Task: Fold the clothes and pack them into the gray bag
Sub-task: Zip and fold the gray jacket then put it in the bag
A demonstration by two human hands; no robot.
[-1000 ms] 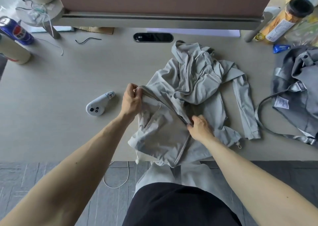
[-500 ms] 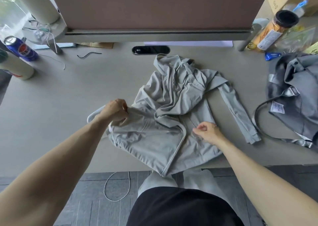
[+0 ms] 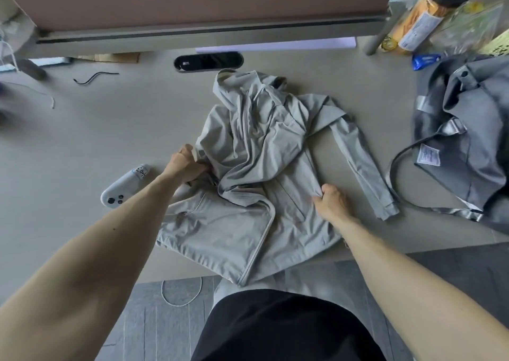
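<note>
A light grey zip hoodie (image 3: 259,168) lies crumpled in the middle of the table, hood at the far end, hem hanging over the near edge. Its right sleeve (image 3: 363,168) stretches out flat toward the right. My left hand (image 3: 186,165) grips a bunch of cloth at the hoodie's left side. At the right side seam, my right hand (image 3: 332,202) pinches a fold of fabric. The gray bag (image 3: 468,140) sits slumped at the table's right edge, with its strap looping toward the sleeve.
A white controller (image 3: 125,187) lies left of the hoodie, close to my left forearm. A black cable port (image 3: 208,62) is set in the table behind the hood. A jar (image 3: 424,16) and packets stand at the back right. A raised shelf (image 3: 209,34) spans the back.
The left front panel has been spread flat to the left. My left hand moved up along the hoodie's left side, and my right hand shifted right to the side seam.
</note>
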